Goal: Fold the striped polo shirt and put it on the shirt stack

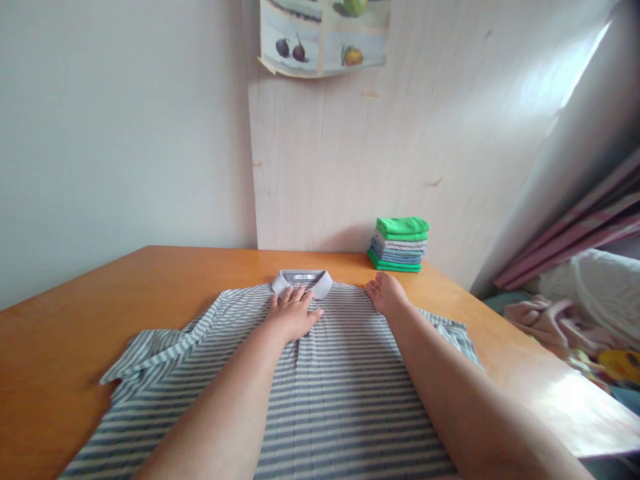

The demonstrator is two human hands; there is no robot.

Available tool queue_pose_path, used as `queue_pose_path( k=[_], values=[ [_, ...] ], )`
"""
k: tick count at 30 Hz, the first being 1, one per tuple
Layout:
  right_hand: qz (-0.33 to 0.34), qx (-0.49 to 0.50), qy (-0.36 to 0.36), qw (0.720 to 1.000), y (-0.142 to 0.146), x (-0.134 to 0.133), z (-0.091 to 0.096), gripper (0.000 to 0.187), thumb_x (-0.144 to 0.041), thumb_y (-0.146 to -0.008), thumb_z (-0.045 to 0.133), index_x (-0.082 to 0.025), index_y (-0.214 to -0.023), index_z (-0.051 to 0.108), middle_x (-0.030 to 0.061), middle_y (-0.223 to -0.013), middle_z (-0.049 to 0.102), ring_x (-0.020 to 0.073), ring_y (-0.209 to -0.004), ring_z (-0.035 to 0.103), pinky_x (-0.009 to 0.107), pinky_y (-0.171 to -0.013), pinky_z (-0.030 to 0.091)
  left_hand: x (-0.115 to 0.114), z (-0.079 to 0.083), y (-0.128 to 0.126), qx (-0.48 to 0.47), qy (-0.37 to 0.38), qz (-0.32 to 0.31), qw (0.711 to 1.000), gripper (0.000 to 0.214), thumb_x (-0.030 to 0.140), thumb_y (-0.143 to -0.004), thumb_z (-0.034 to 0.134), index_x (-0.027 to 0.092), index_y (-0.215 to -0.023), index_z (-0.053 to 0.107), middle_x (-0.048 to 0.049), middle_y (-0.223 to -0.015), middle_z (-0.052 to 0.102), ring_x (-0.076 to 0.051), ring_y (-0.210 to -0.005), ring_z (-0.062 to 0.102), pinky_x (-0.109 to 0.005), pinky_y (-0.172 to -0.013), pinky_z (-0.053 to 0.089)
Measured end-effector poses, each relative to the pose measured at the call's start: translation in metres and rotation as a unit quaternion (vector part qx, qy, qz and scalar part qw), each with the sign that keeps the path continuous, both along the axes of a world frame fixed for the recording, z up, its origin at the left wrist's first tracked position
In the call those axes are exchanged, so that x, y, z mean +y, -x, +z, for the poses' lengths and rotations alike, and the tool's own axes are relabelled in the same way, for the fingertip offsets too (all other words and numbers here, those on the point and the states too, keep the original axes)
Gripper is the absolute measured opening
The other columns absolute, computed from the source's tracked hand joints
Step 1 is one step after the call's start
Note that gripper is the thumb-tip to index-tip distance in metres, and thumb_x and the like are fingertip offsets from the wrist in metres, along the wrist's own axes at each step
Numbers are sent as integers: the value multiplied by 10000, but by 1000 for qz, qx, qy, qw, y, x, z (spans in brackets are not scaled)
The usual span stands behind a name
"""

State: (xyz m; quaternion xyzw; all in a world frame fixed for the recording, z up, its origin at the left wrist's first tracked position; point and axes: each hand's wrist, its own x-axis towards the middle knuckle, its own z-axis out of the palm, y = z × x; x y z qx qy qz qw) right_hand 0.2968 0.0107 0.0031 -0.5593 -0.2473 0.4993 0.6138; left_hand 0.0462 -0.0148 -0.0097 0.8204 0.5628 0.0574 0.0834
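Note:
A grey-and-white striped shirt (345, 373) lies spread front up on the table, its light grey collar (323, 285) toward the wall. Just below the collar, my left hand (295, 316) rests flat on the shirt front with its fingers spread. My right hand (386, 293) is at the shirt's right shoulder, turned palm inward, fingers stretched out and holding nothing. The left sleeve (155, 353) lies out to the side with folds in it. Part of the right sleeve (457, 333) is hidden behind my right forearm.
A stack of folded clothes (399, 245), green on top and bottom, stands at the back of the orange-brown table (165, 287). A fruit poster (325, 40) hangs on the wall behind. Past the table's right edge are heaped fabrics (545, 320) and a pink curtain (565, 230).

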Motion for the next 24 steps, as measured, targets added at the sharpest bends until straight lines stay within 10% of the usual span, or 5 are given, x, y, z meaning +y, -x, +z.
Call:
queue_pose_path(
  k=[24],
  values=[
    [58, 77, -33, 995, 24, 25, -6, 186, -297, -932, 502, -193, -1081, 542, 93, -944, 648, 174, -856, 666, 313, -769, 589, 1, -5, 1, -26, -7, -10, 1000, 776, 723, -891, 261, 287, -1532, 286, -62, -1641, 131, -346, -1502, 65, -629, -1149, 41]
  ],
)
